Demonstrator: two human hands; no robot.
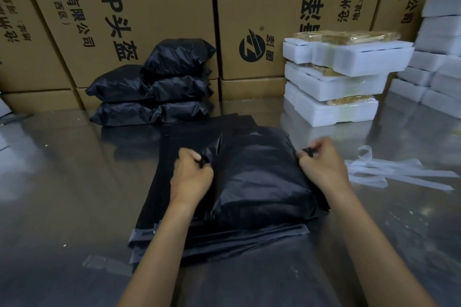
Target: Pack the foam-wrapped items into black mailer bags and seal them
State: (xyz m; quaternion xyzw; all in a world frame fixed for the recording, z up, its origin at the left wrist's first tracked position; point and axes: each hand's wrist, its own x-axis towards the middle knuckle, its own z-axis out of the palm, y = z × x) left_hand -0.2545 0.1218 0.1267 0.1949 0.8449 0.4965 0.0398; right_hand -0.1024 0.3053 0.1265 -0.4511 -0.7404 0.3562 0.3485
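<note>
A bulging black mailer bag (259, 177) lies in front of me on a stack of flat black mailer bags (174, 239). My left hand (192, 174) pinches the bag's film at its left edge. At the right edge my right hand (321, 164) pinches a fold of the same bag. Its contents are hidden inside. Foam-wrapped items (341, 82) are stacked at the back right, yellow goods showing through the wrap. Several filled black bags (159, 85) are piled at the back left.
Tall cardboard cartons (154, 7) wall off the back. More white foam blocks (439, 52) are stacked at the far right. Peeled white liner strips (389, 172) lie on the shiny metal table (62, 182) right of my right hand.
</note>
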